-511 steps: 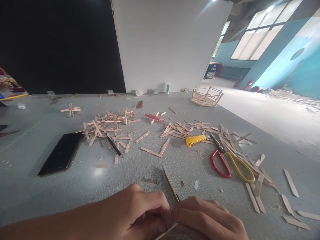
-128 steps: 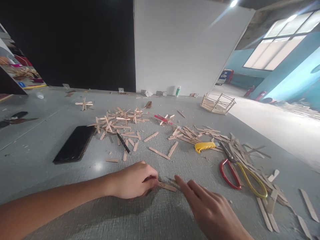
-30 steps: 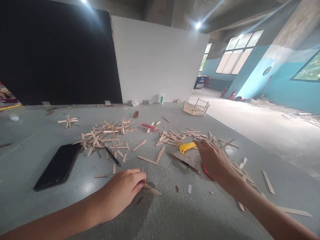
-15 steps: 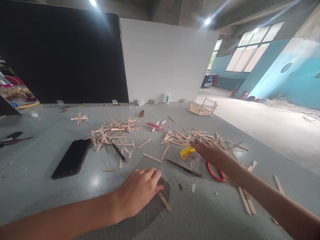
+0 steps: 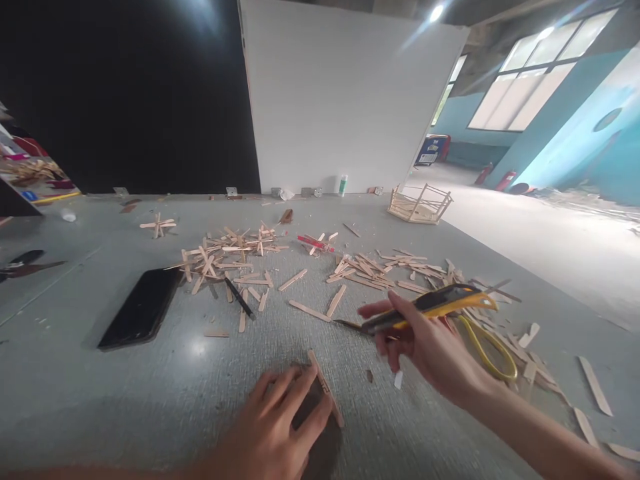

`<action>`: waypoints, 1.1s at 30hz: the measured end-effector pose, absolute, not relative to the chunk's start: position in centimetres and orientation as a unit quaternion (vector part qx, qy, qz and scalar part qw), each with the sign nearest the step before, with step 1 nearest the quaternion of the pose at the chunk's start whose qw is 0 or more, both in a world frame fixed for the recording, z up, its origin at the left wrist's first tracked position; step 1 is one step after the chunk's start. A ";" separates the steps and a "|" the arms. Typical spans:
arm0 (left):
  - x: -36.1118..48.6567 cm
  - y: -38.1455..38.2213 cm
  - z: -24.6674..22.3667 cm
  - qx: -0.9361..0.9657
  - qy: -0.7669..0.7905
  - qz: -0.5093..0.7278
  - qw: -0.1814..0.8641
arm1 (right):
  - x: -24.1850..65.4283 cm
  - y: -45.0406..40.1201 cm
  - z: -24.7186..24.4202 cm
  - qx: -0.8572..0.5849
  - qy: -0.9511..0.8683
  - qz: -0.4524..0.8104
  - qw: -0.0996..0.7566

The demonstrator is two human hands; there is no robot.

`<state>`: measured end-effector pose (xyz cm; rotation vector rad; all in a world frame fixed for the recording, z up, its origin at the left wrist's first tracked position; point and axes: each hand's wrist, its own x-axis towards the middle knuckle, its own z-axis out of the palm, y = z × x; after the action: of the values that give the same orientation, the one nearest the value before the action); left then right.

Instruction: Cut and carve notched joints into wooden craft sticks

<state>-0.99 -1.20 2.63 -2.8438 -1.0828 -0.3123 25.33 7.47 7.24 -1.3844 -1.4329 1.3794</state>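
My left hand (image 5: 287, 420) rests low on the table, fingers curled around a popsicle stick (image 5: 325, 387) with a printed mark. The stick appears tipped onto its edge. My right hand (image 5: 417, 343) grips a yellow and black utility knife (image 5: 450, 301) above the table, its front end pointing left. Behind that front end, a dark thin strip (image 5: 347, 325) shows in part. A yellow loop handle (image 5: 490, 350), apparently of scissors, lies beside my right wrist. Two popsicle sticks (image 5: 310, 310) form an angle beyond my left hand.
Loose popsicle sticks lie in piles at centre left (image 5: 235, 247) and right (image 5: 370, 267). A black phone (image 5: 140, 310) and a black pen (image 5: 240, 299) are at left. Farther back stand a stick-built frame (image 5: 420, 205), a small green-and-white bottle (image 5: 343, 185) and upright black and white panels (image 5: 350, 100).
My right hand has picked up the utility knife and drawn it nearer. My left fingers have shifted along the popsicle stick, which now looks tipped up. The view has tilted down slightly.
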 end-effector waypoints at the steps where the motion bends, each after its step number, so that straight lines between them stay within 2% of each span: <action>1: -1.0 -1.1 2.5 -0.927 -0.360 -0.107 0.026 | 24.8 6.8 6.9 -0.520 -0.533 0.579 0.332; 4: -0.8 -0.7 2.4 -0.930 -0.353 -0.103 -0.019 | 23.9 5.3 5.5 -0.506 -0.537 0.618 0.272; 13: -0.7 -0.4 1.8 -0.931 -0.338 -0.119 -0.064 | 23.2 4.3 3.7 -0.417 -0.601 0.643 0.227; 23: -0.1 -0.7 4.1 -0.916 -0.363 -0.121 -0.121 | 23.0 4.1 3.8 -0.445 -0.657 0.562 0.233; 33: -0.2 0.1 4.8 -0.919 -0.335 -0.073 -0.194 | 22.7 3.8 3.0 -0.440 -0.681 0.524 0.261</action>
<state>-0.23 0.13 4.79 -3.3104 -1.2055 -0.2611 22.67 3.83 3.03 -1.1922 -1.8426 1.4184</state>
